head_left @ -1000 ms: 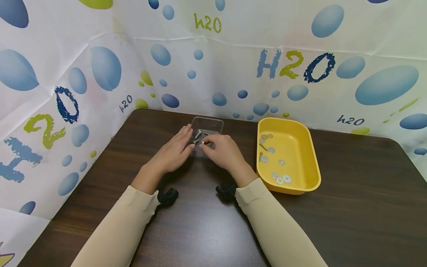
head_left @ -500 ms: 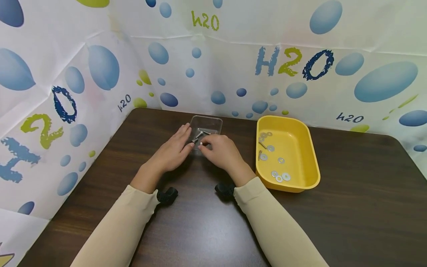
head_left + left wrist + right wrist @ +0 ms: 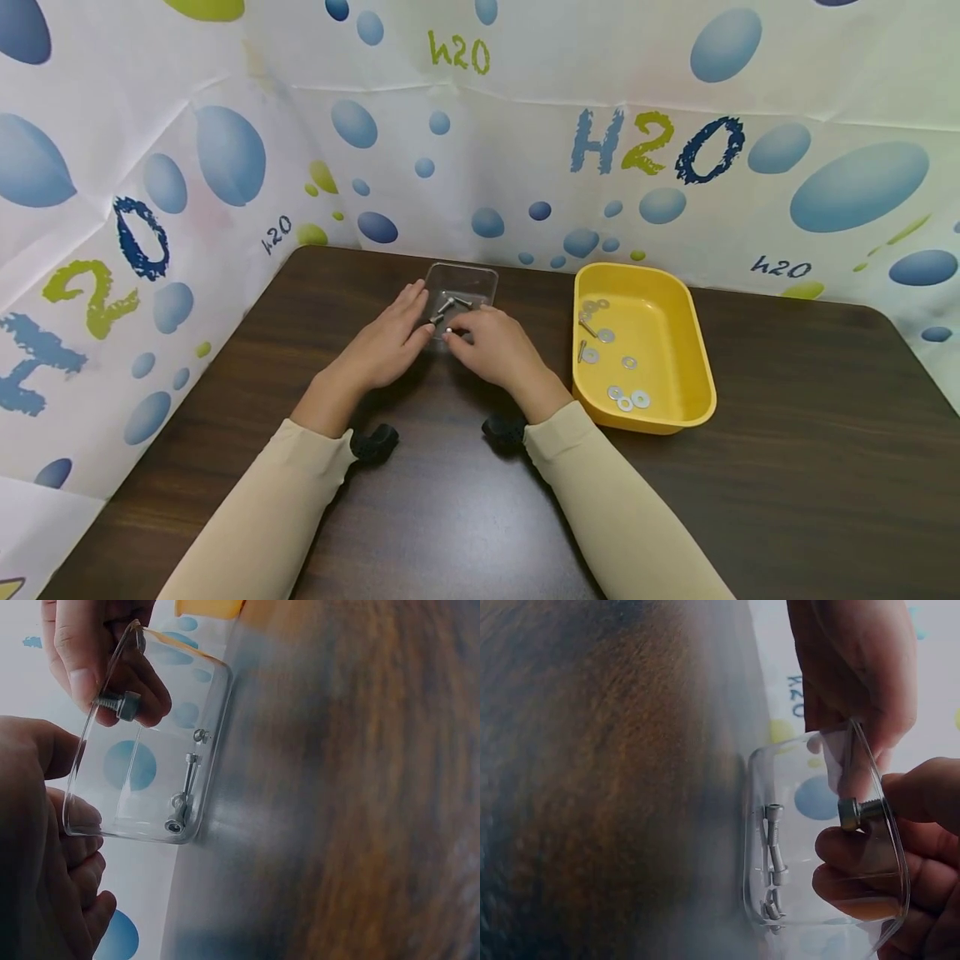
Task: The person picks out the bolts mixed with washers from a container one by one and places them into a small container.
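Observation:
A small clear plastic box [image 3: 482,286] stands on the table with several metal bolts [image 3: 447,305] loose on its bottom. My left hand [image 3: 378,346] rests at the box's left side, fingers stretched along it and thumb near the front corner. With thumb and fingers, my right hand [image 3: 498,346] pinches a socket-head bolt [image 3: 850,814] by its threaded end at the rim; the head points in over the box. In the left wrist view the same pinched bolt [image 3: 127,706] sits well above the loose bolts [image 3: 175,825].
To the right of the box is a yellow bin [image 3: 678,358] with several flat washers [image 3: 640,399] and a few bolts [image 3: 587,327] inside. Behind the dark wooden table [image 3: 457,500] hangs a white sheet [image 3: 517,150] with blue drops.
The right hand's fingers have shifted slightly at the near side of the box, showing more of the loose bolts. The left hand, box and yellow bin stay in place.

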`<state>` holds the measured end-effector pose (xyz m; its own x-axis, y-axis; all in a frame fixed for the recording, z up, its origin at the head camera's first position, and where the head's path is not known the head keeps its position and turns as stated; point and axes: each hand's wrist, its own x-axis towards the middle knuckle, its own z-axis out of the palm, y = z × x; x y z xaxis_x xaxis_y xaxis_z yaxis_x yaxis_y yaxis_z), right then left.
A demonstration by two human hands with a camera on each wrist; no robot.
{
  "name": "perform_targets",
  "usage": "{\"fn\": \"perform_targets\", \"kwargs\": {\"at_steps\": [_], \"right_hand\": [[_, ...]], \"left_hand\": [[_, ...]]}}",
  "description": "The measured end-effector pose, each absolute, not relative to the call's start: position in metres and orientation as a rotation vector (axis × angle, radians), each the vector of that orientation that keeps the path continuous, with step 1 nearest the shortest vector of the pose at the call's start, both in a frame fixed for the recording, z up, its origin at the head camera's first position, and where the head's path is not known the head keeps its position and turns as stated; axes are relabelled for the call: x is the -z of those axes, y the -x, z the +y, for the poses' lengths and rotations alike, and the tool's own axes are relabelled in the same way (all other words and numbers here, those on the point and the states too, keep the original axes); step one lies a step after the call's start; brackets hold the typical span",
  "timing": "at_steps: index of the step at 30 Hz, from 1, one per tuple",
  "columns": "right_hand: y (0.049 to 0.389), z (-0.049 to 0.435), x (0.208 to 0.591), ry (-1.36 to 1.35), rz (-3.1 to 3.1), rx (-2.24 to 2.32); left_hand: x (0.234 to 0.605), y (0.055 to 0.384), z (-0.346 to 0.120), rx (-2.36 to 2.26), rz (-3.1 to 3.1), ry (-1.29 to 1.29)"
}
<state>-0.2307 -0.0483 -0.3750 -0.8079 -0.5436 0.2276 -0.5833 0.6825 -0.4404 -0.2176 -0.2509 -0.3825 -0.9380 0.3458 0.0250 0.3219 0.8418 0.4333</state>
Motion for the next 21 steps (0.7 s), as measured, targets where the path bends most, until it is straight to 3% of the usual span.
{"fn": "perform_targets", "kwargs": {"at_steps": [21], "right_hand": [[0.2289,-0.0493,0.3792,-1.071,-2.738,-0.769]], "left_hand": [[0.3816,0.2154,-0.25,-0.699,2.954,-0.531]]}}
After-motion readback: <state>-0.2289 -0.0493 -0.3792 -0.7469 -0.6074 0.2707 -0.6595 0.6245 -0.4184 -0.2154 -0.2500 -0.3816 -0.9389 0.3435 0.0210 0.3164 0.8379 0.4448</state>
